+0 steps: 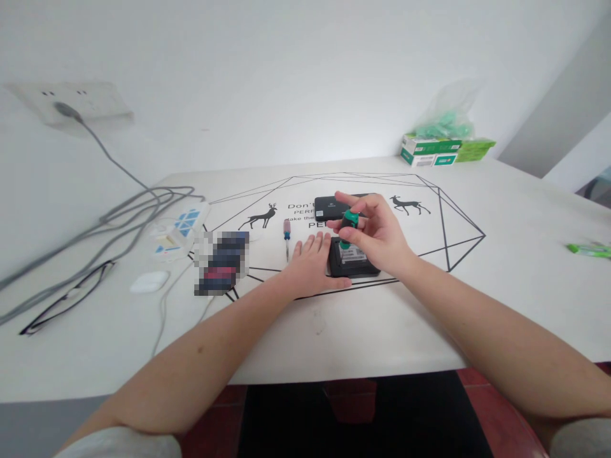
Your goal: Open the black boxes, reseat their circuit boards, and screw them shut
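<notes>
My right hand [377, 232] grips a green and black screwdriver [351, 222] by its handle. The tool stands close to upright, its tip over a black device [365, 270] with a white label. Flat on the table, my left hand [312, 264] lies against the device's left side with its fingers stretched out. Behind the right hand is a black flat cover or case [329, 210], partly hidden by the fingers. A second screwdriver [287, 235], with a red and blue handle, lies to the left of the device.
Farther left are a blurred-out phone-like object [222, 263], a white earbud case [149, 282], glasses [67, 299], a power strip [179, 232] and grey cables [143, 207]. Green and white boxes [429, 149] stand at the back right. A green packet [589, 250] lies at the right.
</notes>
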Available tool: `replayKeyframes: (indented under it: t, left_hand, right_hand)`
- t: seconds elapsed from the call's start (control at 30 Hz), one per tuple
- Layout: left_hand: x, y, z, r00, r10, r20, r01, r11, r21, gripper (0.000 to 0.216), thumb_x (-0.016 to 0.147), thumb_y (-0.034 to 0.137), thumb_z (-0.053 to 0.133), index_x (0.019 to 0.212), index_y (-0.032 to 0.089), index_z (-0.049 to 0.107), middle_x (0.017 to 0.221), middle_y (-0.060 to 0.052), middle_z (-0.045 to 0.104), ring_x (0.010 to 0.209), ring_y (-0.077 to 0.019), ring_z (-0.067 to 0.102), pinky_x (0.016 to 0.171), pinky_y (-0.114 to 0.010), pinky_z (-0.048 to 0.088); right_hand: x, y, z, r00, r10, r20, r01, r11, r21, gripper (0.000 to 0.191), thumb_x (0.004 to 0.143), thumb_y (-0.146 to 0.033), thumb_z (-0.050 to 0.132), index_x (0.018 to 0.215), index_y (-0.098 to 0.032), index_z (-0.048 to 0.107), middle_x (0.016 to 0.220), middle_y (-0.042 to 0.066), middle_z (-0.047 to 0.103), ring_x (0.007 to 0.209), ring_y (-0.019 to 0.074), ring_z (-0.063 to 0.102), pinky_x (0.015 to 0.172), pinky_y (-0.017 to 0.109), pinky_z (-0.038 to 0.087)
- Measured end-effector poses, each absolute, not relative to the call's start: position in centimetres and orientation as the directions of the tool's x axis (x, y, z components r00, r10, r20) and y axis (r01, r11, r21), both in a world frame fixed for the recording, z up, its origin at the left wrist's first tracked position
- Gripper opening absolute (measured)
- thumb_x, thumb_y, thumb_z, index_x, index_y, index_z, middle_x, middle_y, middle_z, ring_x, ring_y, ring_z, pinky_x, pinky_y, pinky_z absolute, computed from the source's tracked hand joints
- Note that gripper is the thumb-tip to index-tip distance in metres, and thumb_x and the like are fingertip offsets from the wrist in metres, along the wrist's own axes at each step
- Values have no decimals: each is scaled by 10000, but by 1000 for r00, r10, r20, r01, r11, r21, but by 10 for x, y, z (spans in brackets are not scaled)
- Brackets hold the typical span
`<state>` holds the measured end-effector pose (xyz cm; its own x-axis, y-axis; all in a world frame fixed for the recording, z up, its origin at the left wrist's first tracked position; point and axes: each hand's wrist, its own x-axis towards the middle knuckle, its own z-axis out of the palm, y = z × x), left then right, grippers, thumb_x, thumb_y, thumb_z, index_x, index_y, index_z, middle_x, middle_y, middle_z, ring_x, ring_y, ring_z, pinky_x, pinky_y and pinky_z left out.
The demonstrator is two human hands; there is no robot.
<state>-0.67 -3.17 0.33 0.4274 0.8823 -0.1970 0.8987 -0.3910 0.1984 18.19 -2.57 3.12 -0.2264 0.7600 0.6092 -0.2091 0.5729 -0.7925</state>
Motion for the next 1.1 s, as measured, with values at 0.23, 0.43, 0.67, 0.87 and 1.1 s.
replayKeyframes:
  t: [0.23, 0.43, 0.67, 0.87, 1.1]
  left_hand:
    - [-7, -31, 2, 433, 883, -180, 896, -399, 193, 1313, 834, 903, 524, 1737, 113, -11, 1806, -237, 2, 1677, -442, 29, 1327, -623, 95]
    - [-7, -31, 1, 435, 882, -181, 896, -403, 189, 1324, 840, 934, 473, 1731, 70, 11, 1801, -258, 21, 1680, -430, 27, 1332, -609, 85]
    - [-7, -31, 0, 437, 884, -165, 892, -402, 206, 1357, 813, 946, 508, 1736, 94, -4, 1806, -246, 33, 1675, -454, 38, 1326, -624, 95]
    - [-7, -31, 1, 438, 882, -175, 893, -405, 196, 1337, 838, 925, 496, 1732, 69, -9, 1804, -250, 22, 1678, -441, 33, 1329, -621, 83]
    - [-7, -31, 2, 442, 877, -189, 893, -408, 192, 1325, 844, 942, 456, 1733, 67, 10, 1805, -239, 7, 1682, -424, 8, 1335, -608, 80]
  right_hand:
    - [188, -29, 35, -240, 737, 632, -131, 620, -774, 183, 1006, -408, 643, 1143, -287, 627, 1180, 65, 756, 1052, 222, 752, 955, 477, 641]
    - [189, -24, 31, -184, 698, 692, 18, 706, -708, 233, 937, -354, 705, 1160, -303, 665, 1072, 35, 672, 910, 197, 643, 821, 397, 600]
    - [185, -21, 28, -169, 719, 674, 0, 684, -730, 404, 842, -481, 857, 1125, -309, 624, 998, -3, 578, 753, 145, 554, 669, 323, 542]
    - [187, -21, 30, -161, 716, 680, -19, 686, -727, 412, 853, -523, 846, 1117, -297, 624, 1151, 35, 664, 813, 156, 608, 672, 322, 548]
    - [189, -30, 37, -162, 736, 658, -77, 655, -752, 279, 963, -536, 706, 1068, -291, 623, 1518, 89, 588, 1216, 274, 710, 991, 508, 635]
